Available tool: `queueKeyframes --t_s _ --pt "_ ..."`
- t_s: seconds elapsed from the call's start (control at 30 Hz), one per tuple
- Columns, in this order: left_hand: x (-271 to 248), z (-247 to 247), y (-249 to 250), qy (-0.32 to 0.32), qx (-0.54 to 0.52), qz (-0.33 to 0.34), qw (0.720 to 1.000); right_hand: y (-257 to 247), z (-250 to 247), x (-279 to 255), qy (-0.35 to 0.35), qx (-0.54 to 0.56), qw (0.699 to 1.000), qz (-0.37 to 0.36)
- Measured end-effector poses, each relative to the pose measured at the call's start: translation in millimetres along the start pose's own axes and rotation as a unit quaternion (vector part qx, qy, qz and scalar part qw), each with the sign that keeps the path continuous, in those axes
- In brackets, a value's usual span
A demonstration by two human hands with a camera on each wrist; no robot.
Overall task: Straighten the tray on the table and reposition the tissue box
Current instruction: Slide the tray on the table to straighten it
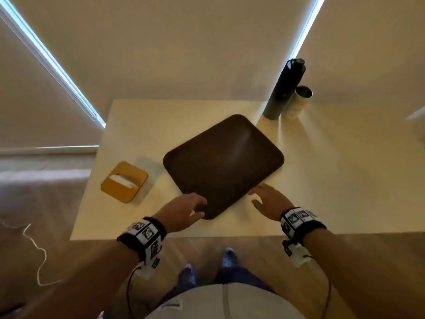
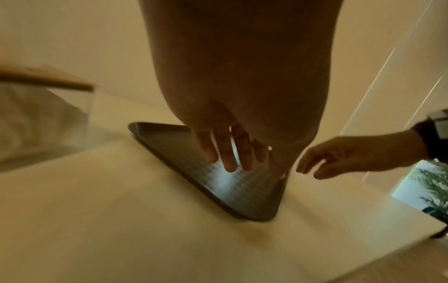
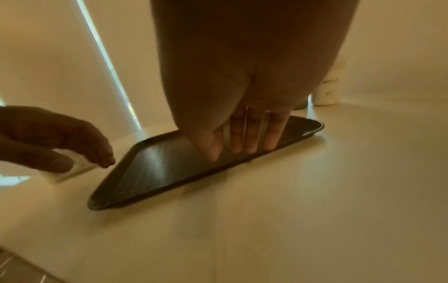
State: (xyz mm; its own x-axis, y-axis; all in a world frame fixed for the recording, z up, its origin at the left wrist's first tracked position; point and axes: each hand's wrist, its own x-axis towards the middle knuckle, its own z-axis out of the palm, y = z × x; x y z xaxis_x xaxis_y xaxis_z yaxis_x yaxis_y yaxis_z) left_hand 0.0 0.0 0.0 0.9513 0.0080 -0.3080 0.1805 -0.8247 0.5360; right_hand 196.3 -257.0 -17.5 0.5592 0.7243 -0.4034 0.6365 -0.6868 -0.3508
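1. Tray point(image 1: 223, 165): dark, empty, lies skewed at centre frame on the table point(image 1: 333, 180). Judged stiff, light, slick; should pivot if taken by the two near edges.
2. Tissue box point(image 1: 124, 181): left of the tray, apart from it.
3. Left hand point(image 1: 184, 211): lower centre, at the tray's near corner, fingers straight and spread; contact unclear.
4. Right hand point(image 1: 269, 202): right of that corner, fingers extended, slightly apart, gripping nothing.

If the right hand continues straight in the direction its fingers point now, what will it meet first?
Most likely the tray: the right hand hovers open at its near right edge, fingers aimed over the rim. Whether they touch it already is unclear.
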Motion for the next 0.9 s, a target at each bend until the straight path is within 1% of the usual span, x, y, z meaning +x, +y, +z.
queueKeyframes --t_s 0.07,0.2,0.27,0.37,0.47,0.57,0.67,0.77,0.9 --pt "24.3 15.3 8.4 -0.016 0.027 0.007 0.999 3.7 -2.9 14.1 0.027 -0.031 0.999 -0.001" --pt "55.3 58.1 25.0 -0.046 0.072 0.009 0.996 16.9 0.8 35.9 0.04 -0.09 0.995 -0.035" --pt "62.6 70.8 28.7 -0.03 0.08 -0.007 0.996 29.2 4.5 44.4 0.04 -0.119 0.99 -0.068" --pt "71.6 77.3 33.2 0.007 0.047 -0.035 0.998 41.2 0.0 56.7 0.044 -0.145 0.981 -0.12" --pt "71.3 83.0 30.7 0.022 0.034 -0.038 0.998 49.1 -4.2 63.4 0.048 -0.155 0.969 -0.186" --pt "69.1 79.2 25.1 0.02 0.031 -0.051 0.998 49.9 -3.8 67.5 0.046 -0.159 0.958 -0.236" --pt "63.0 66.4 10.4 0.035 0.036 -0.053 0.997 37.9 -2.0 73.0 0.063 -0.157 0.952 -0.256" --pt "58.5 45.9 -11.9 0.053 0.041 -0.065 0.996 17.9 2.4 83.3 0.076 -0.14 0.955 -0.25" --pt "66.4 13.8 -47.0 0.06 0.062 -0.091 0.992 -10.7 10.8 106.6 0.093 -0.121 0.966 -0.21"
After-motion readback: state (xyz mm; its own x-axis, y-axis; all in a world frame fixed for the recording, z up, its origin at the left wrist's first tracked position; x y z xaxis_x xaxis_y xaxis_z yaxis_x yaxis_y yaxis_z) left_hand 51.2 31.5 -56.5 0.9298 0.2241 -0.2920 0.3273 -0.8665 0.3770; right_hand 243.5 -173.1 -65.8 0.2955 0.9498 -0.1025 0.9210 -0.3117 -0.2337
